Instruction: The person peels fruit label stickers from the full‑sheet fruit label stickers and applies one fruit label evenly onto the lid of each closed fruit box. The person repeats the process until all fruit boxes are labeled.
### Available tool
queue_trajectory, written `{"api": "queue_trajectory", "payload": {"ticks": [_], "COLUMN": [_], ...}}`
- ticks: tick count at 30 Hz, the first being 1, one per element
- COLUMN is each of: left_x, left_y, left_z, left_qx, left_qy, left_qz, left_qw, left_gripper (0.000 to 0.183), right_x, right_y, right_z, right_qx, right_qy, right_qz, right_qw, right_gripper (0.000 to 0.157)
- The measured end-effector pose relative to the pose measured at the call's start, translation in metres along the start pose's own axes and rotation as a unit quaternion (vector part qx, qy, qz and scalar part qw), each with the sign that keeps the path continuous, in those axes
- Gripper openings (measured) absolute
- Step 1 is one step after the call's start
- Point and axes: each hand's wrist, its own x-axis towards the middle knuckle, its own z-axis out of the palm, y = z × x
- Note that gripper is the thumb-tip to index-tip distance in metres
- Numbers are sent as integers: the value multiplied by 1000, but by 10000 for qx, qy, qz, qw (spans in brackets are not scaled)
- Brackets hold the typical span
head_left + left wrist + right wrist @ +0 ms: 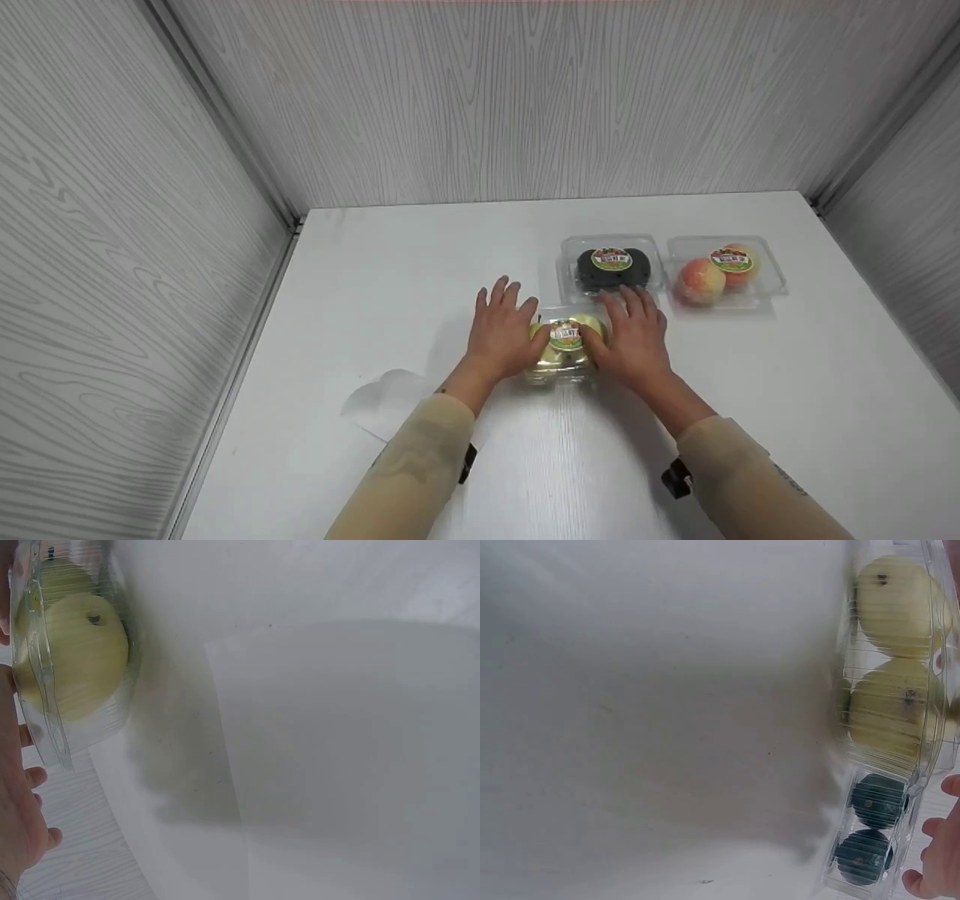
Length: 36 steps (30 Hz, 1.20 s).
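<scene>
A clear plastic fruit box (pixel 562 375) with pale yellow-green fruit inside and a round label on its lid sits between both hands. My left hand (pixel 501 337) is at its left side, thumb over the lid near the label and the other fingers stretched out forward. On the opposite side my right hand (pixel 636 341) mirrors this, thumb on the lid and fingers extended. Pale fruit (pixel 86 656) shows through the ribbed wall in the left wrist view. The right wrist view shows the same fruit (pixel 896 709), with the right fingertips just past the box.
Behind the right hand stands a clear box with dark round fruit (pixel 613 279). To its right is another box with red-and-yellow fruit (pixel 701 281). A thin pale sheet (pixel 390 397) lies beside the left forearm. Grained panels (pixel 480 97) enclose the white table (pixel 360 285).
</scene>
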Motion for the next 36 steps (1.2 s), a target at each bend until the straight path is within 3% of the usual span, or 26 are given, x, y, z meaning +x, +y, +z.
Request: {"api": "queue_trajectory", "payload": {"ticks": [12, 19, 28, 32, 36], "left_x": [0, -17, -42, -50, -58], "left_y": [1, -2, 1, 4, 8], "left_z": [-4, -8, -6, -4, -3], "left_qx": [-105, -53, 428, 695, 782], "left_qy": [254, 315, 273, 255, 297], "left_qz": [-72, 147, 555, 576, 573], "left_qw": [9996, 9994, 9972, 9956, 9948], "left_gripper": [52, 72, 94, 96, 94], "right_x": [3, -11, -38, -48, -53], "right_y": [-3, 8, 19, 20, 20], "right_z": [-1, -4, -11, -12, -13], "right_qx": [151, 353, -542, -844, -912], "right_qy": [149, 459, -298, -462, -371], "right_qz": [193, -497, -956, -1050, -1131], "right_qw": [9996, 9971, 9935, 9898, 9887], "right_gripper": [55, 62, 87, 88, 84]}}
